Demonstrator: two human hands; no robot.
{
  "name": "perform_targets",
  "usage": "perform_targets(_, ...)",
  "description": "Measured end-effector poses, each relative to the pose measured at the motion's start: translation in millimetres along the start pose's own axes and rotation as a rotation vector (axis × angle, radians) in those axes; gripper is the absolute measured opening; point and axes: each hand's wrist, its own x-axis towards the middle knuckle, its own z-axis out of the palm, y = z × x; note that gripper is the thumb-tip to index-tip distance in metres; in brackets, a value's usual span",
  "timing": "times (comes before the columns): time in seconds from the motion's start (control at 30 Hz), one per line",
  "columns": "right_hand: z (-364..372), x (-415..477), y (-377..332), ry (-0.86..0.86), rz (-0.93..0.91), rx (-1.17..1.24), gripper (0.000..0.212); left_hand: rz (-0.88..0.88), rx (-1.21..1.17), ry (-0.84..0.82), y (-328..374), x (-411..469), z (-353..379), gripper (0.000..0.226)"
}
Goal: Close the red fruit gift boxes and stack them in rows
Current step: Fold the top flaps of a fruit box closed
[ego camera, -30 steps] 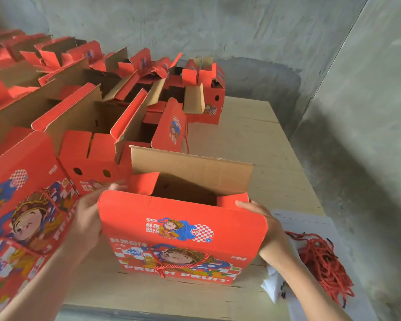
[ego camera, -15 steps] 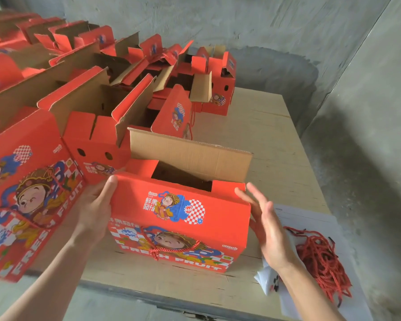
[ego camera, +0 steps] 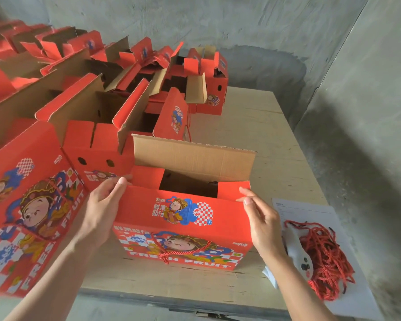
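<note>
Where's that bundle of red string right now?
In the head view, the red string lies low on the right, on a white paper sheet at the near corner of the table, just right of the right hand.

In the lower middle of the frame a red fruit gift box stands on the pale wooden table, its top open and its brown rear flap upright. The left hand lies against its left end with fingertips at the top corner, and the right hand touches the top right corner with straight fingers. Rows of open red boxes fill the upper left, and a tangle of red cords lies on a white sheet at lower right.
</note>
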Motion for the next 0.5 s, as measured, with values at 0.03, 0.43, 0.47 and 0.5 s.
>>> perform_targets(0.03,0.2,-0.8,1.1,0.013,0.001,0.005,0.023,0.005,-0.008,0.035,-0.2,1.5,2.6,0.022)
perform_targets(0.43,-1.6,1.8,-1.9,0.015,0.038,-0.032,0.021,0.013,-0.037,0.13,-4.9,-3.0,4.4,0.035)
perform_targets(0.47,-1.8,2.2,-2.9,0.011,0.05,-0.036,0.021,-0.009,-0.061,0.124,-5.1,-3.6,3.9,0.032)
perform_targets(0.5,-1.7,2.5,-4.3,0.005,0.066,-0.04,0.02,-0.031,-0.083,0.119,-5.9,-3.7,3.5,0.029)
